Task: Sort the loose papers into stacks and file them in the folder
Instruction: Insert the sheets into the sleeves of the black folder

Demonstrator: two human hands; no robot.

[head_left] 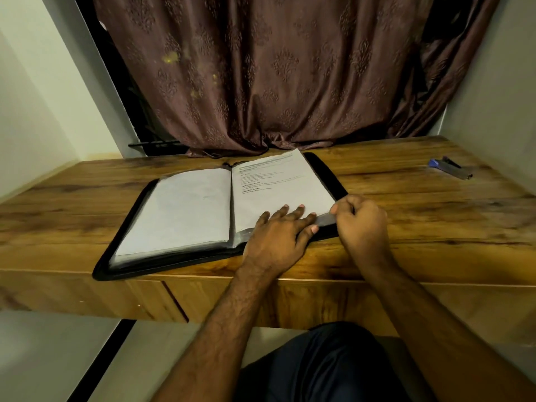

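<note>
A black zip folder lies open on the wooden desk, its clear sleeves spread like a book. The left page shows a blank white sheet. On the right page lies a printed sheet with lines of text. My left hand rests flat on the lower part of the printed sheet, fingers spread. My right hand pinches the lower right corner of the sleeve or sheet between thumb and fingers. Which of the two it grips, I cannot tell.
A blue and grey stapler lies at the desk's far right. A brown patterned curtain hangs behind the desk, touching its back edge. The folder's near left corner overhangs the desk's front edge. Walls close in on both sides.
</note>
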